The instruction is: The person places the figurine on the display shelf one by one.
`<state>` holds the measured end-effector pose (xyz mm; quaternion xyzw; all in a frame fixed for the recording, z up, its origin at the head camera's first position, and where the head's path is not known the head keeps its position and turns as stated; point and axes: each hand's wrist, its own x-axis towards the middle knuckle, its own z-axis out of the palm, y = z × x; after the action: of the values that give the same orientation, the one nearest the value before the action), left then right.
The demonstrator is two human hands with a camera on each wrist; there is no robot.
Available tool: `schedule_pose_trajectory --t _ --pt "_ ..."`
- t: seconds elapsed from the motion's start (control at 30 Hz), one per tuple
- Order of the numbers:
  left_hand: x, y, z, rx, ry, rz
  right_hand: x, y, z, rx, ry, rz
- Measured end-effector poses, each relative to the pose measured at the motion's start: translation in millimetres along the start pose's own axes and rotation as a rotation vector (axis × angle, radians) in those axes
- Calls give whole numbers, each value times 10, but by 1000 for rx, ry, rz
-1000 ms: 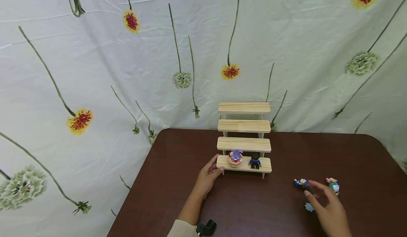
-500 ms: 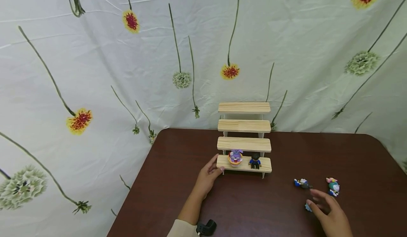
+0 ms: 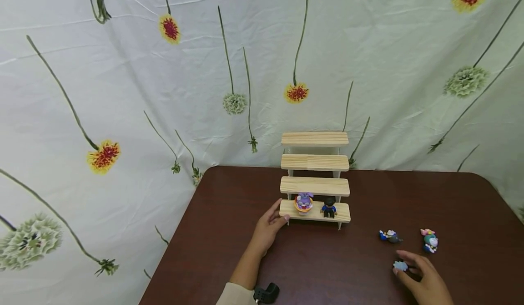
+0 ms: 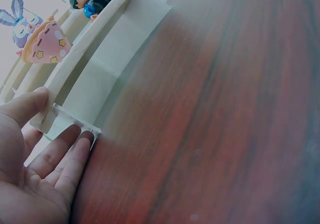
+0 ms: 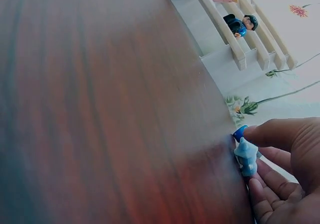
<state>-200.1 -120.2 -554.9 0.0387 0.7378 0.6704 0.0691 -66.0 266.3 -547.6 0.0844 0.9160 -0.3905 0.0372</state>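
Observation:
A wooden step shelf (image 3: 314, 186) with several tiers stands at the table's back. My left hand (image 3: 265, 232) grips its lowest tier at the left end, thumb on the plank and fingers by the white support (image 4: 77, 119). On that tier sit a purple rabbit figurine (image 3: 304, 201) in a pink, star-patterned cup and a black-haired toy figure (image 3: 329, 208). At the right, my right hand (image 3: 423, 277) curves around a small light-blue figurine (image 5: 246, 156) on the table. Thumb and fingers lie close about it; a firm pinch does not show.
Behind the right hand lie a blue, white and dark figurine (image 3: 390, 236) and a pink-and-teal figurine (image 3: 429, 241). A flower-printed cloth (image 3: 196, 68) hangs behind the dark brown table (image 3: 327, 259). A black wrist strap (image 3: 267, 293) is on my left wrist.
My right hand has drawn back towards me from beside the blue-and-dark figurine and come around the light-blue figurine. The left hand has stayed on the shelf.

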Motion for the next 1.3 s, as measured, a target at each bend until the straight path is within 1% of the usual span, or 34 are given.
schedule_pose_trajectory --t 0.13,0.2,0.33,0.47,0.6,0.7,0.8,1.03,1.1,1.17,1.3 --pt "-2 -6 -3 9 -4 -3 8 6 0 -7 -8 15" --pt "-3 -10 -5 16 -6 -4 2 10 3 -7 2 6" --pt "-9 -8 -5 24 -8 -7 -18 33 15 -38 33 -54" --pt "-10 1 -2 15 -8 -6 -18 57 19 -73 39 -93" --pt "-19 15 1 6 -12 -5 -6 57 11 -71 18 -60" --pt "-19 19 2 4 -13 -6 10 36 0 -37 -1 -7" --pt "-14 10 1 2 -15 -6 21 17 -11 3 3 39" --pt "-27 20 1 13 -14 -14 12 -14 -17 53 47 65" --pt "-24 19 1 3 -11 -20 9 -38 -10 86 74 63" --pt "-18 13 2 -2 -11 -15 7 -67 1 118 118 43" --pt "-12 10 4 -4 -11 -4 -2 -128 16 185 189 -24"
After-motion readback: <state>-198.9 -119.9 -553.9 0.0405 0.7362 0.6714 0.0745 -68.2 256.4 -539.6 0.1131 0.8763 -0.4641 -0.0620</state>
